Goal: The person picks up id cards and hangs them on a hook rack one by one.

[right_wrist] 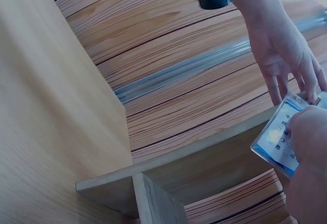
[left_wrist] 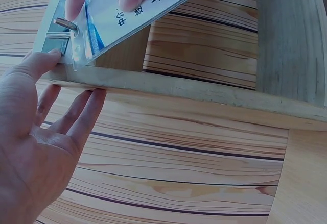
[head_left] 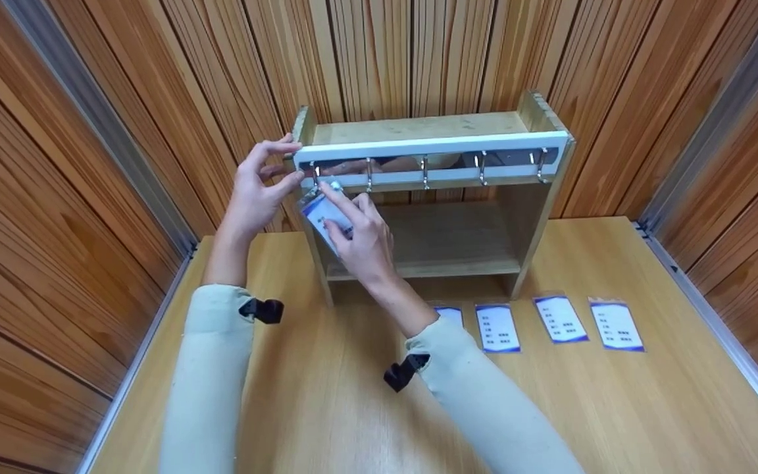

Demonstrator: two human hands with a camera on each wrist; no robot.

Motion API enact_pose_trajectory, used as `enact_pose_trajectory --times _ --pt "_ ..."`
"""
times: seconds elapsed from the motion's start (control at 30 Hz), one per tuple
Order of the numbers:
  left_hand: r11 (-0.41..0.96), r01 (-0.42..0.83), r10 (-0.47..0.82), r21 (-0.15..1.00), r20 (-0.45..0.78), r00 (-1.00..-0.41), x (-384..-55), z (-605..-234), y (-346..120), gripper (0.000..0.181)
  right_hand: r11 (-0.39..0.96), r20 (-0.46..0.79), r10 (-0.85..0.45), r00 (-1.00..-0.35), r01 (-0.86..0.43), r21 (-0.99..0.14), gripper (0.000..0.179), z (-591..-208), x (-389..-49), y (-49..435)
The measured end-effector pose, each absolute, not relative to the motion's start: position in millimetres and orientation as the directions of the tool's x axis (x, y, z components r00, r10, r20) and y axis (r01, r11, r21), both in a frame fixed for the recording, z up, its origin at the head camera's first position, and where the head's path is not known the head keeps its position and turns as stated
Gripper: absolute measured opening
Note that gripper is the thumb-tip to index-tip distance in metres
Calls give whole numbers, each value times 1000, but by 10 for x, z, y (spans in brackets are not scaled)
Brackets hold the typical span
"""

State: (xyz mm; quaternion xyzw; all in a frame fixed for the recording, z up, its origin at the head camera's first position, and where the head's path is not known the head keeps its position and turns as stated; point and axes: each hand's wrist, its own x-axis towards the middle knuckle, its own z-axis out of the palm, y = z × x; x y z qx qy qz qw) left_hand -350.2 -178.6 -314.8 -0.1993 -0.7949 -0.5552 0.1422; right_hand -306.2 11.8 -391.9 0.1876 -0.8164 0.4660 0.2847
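A clear-sleeved name badge (head_left: 324, 212) with blue-and-white print is held by my right hand (head_left: 367, 236), thumb on its face. It tilts at the leftmost hook (head_left: 315, 171) of a white-edged hook rail (head_left: 458, 143). In the left wrist view, the badge's clear top tab (left_wrist: 77, 55) meets the metal hook (left_wrist: 66, 25); whether the hook passes through the slot I cannot tell. My left hand (head_left: 252, 191) grips the left end of the wooden shelf (head_left: 418, 127), its thumb at the rail's front and its other fingers around the side panel.
Several more hooks (head_left: 425, 171) line the rail to the right. On the table (head_left: 326, 395), several similar badges (head_left: 497, 328) lie in a row at the right front of the shelf. Wood-panelled walls (head_left: 76, 197) enclose the table at the back and both sides.
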Motion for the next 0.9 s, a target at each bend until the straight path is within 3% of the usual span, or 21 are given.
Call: enact_pose_trajectory --times 0.33,0.57,0.9 --pt "295 515 162 805 489 -857 -3527 -3157 -1783 41 456 616 -52 -786 -567 -686 57 -3964 -3050 120" --pt "293 480 159 827 453 -877 -3514 -3156 -1782 41 380 590 -91 -802 -576 -724 64 -4059 -3050 134" --pt "308 469 157 828 442 -883 -3510 -3159 -1778 42 334 641 -81 -763 -627 -704 62 -4103 -3059 157"
